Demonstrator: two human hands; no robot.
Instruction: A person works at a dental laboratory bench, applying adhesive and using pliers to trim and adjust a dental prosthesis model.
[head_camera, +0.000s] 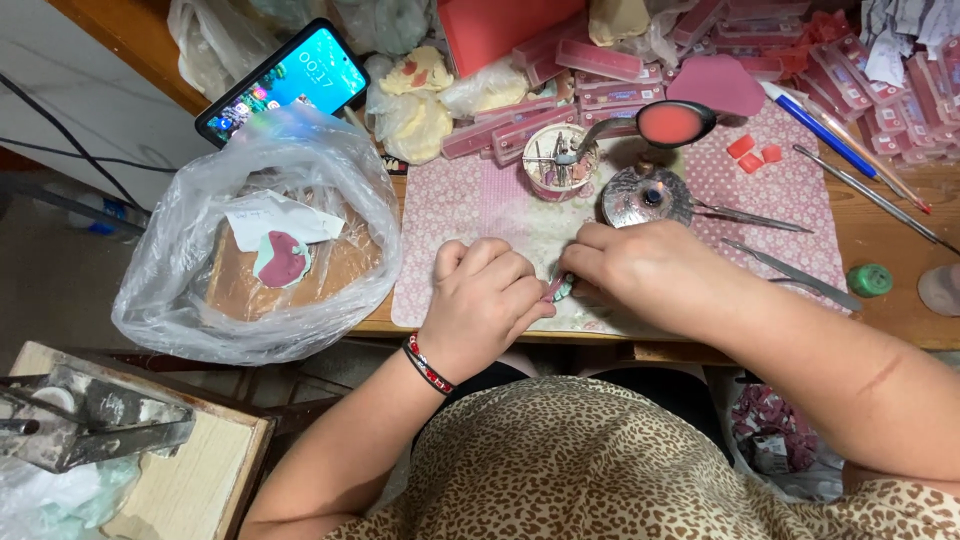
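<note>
A small teal-and-pink piece (558, 288) sits at the centre of the frame, low on the pink patterned mat (470, 200), mostly hidden between the two hands. The left hand (485, 300) is curled into a loose fist beside it, fingertips pressed to the piece's left edge; a red, black and white bracelet (428, 365) circles that wrist. The right hand (640, 272) comes in from the right, fingers bent down over the piece and pinching it from above.

Just above the hands on the mat stand a round cup of small metal tools (560, 160) and a shiny metal burner (645, 195), with a ladle of pink wax (672, 124) over it. Tweezers (790, 272) and red wax cubes (752, 153) lie to the right. Pink plastic boxes (600, 60) crowd the upper part of the wooden worktop (880, 230). At the upper left a phone (285, 80) leans with its screen lit. Left of the mat, a clear plastic bag (260, 240) holds a brown block with a teal-and-maroon cast on it.
</note>
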